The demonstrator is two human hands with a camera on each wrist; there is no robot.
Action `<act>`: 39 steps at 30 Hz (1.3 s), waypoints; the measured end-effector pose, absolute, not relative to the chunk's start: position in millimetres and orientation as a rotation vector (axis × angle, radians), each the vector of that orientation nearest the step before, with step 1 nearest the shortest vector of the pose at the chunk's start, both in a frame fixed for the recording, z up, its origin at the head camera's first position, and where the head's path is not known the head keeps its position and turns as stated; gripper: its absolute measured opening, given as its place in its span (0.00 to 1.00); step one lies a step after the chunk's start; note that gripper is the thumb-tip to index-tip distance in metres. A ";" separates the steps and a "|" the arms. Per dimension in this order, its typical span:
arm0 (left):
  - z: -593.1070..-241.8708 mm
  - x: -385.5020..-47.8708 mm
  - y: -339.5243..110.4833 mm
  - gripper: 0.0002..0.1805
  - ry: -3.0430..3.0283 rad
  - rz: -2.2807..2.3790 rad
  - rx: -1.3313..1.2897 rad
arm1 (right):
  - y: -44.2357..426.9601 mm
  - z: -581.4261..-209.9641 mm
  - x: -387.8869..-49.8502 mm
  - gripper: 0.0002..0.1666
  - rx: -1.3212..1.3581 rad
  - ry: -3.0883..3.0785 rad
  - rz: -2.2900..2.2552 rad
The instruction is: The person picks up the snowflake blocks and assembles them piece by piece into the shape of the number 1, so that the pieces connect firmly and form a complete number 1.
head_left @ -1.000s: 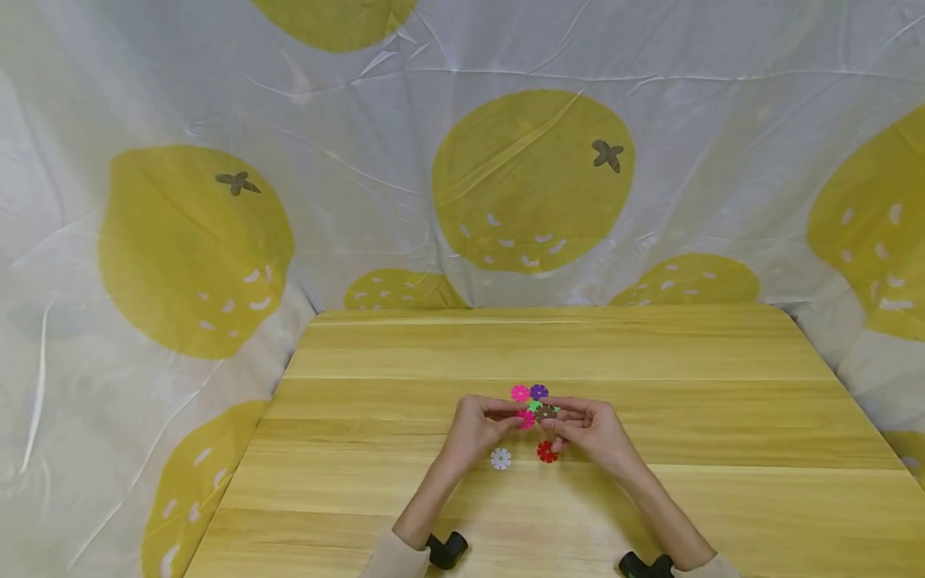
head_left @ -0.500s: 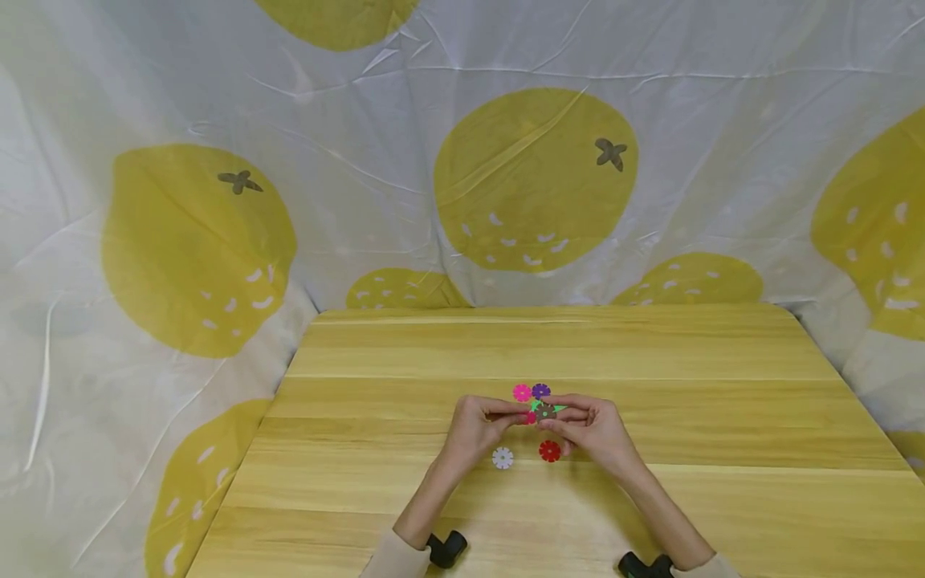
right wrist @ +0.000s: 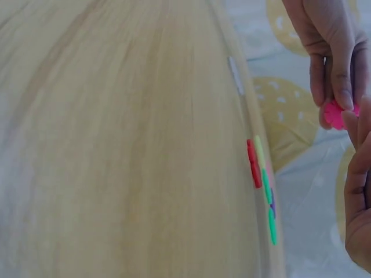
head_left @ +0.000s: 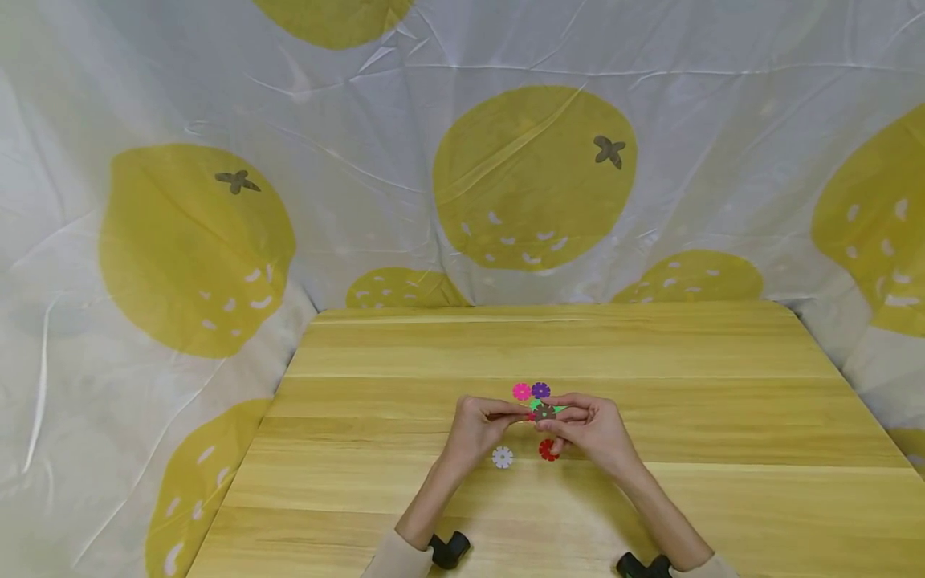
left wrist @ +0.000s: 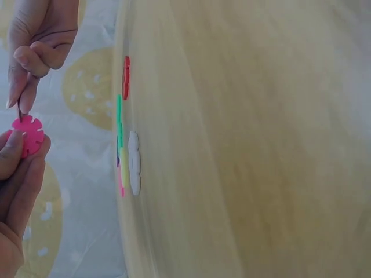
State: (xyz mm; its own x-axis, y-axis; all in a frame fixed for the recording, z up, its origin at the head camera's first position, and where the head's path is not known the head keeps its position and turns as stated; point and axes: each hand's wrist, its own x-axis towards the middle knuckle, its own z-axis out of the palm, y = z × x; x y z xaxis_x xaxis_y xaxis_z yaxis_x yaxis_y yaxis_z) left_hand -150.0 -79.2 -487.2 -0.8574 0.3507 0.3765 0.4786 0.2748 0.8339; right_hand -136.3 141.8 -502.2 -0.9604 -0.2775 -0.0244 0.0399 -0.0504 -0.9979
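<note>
Above the table, the left hand [head_left: 478,427] pinches a pink notched disc [left wrist: 30,136] between thumb and fingers. The right hand [head_left: 596,429] pinches a brown disc [head_left: 543,413], seen face-on in the head view and edge-on in the left wrist view. The two discs touch or nearly touch; whether they are joined I cannot tell. In the right wrist view the left hand [right wrist: 336,55] holds the pink disc [right wrist: 334,114] beside the right hand [right wrist: 360,191], whose fingers hide the brown one.
Beneath and around the hands lie a white disc [head_left: 502,457], a red disc [head_left: 547,449], a pink disc [head_left: 522,392], a purple disc [head_left: 540,390] and green discs [head_left: 560,409]. A patterned cloth [head_left: 361,193] hangs behind the wooden table [head_left: 405,353].
The held pink disc has moved right towards the brown disc and now shows less in the head view. Both hands keep their holds and have barely moved.
</note>
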 end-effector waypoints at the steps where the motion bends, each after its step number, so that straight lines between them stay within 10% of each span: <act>1: -487.3 -150.0 -78.7 0.05 -2.394 -1.642 -0.791 | 141.5 -501.2 -136.0 0.25 -0.255 2.003 -2.115; 39: -480.7 -150.1 -86.2 0.15 -2.596 -1.669 -0.822 | 144.6 -505.8 -135.7 0.26 -0.341 1.974 -2.066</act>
State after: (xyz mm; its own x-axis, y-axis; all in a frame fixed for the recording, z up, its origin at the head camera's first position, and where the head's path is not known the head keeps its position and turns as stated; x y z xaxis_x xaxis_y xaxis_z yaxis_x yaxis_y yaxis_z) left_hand -150.1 -86.2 -480.7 -0.8664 0.4449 0.2268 0.3910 0.3219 0.8622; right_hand -135.7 144.6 -505.8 -0.9377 -0.3471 -0.0120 0.0278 -0.0407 -0.9988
